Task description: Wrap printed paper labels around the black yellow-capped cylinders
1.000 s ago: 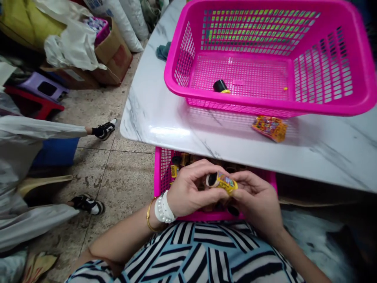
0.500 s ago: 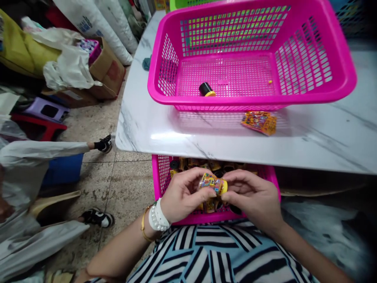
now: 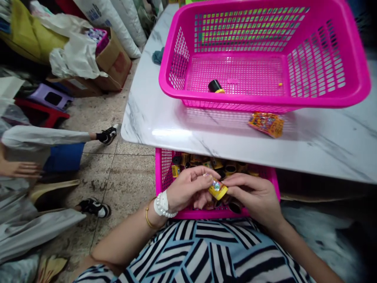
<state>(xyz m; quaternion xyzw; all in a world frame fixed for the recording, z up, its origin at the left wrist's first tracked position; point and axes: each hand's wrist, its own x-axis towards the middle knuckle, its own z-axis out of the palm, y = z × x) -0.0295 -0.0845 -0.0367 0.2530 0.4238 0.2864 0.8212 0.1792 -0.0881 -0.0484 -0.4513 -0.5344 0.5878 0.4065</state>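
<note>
My left grip [image 3: 185,191] pinches a little yellow tube [image 3: 218,190], just below the middle of the frame. My right grip [image 3: 255,193] is at the tube's side; I can't tell if it squeezes. Under them, a pink basket [image 3: 158,177] holds lots of small yellow and black things [image 3: 216,163]. At the upper right, a big pink basket [image 3: 265,101] sits on the white table [image 3: 141,127], by a shiny orange packet [image 3: 266,125].

I see the tube [image 3: 218,189] between left hand [image 3: 186,189] and right hand [image 3: 257,194], over the lower basket [image 3: 159,175]; ahead, upper basket [image 3: 250,100] on table [image 3: 141,98], packet [image 3: 266,124] just before it (my side).
</note>
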